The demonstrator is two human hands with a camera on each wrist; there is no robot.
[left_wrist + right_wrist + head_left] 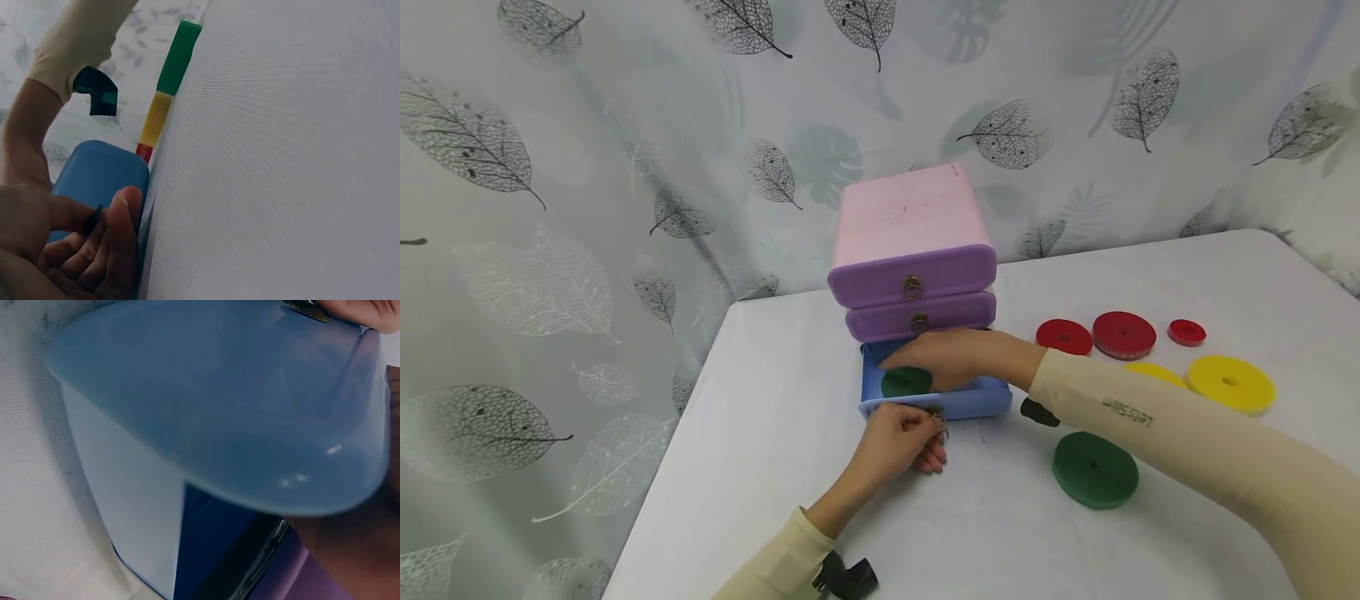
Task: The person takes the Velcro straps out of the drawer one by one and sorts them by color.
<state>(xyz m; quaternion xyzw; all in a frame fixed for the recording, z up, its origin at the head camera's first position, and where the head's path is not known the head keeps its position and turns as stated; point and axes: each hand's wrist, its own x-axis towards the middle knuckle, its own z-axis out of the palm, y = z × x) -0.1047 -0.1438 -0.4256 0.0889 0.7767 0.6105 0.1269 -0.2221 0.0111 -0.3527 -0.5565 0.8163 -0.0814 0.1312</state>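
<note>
My left hand pinches the ring pull on the front of the blue drawer, which is pulled out. In the left wrist view, thumb and finger meet on that dark ring. My right hand reaches down into the drawer from the right. Its fingers span a green ribbon roll lying flat inside, one along the far edge and the others at the right side. In the right wrist view the drawer's front hides most of the right hand.
Above the drawer stands a pink cabinet with two closed purple drawers. To the right lie red rolls, yellow rolls and another green roll on the white table. A leaf-patterned curtain hangs behind.
</note>
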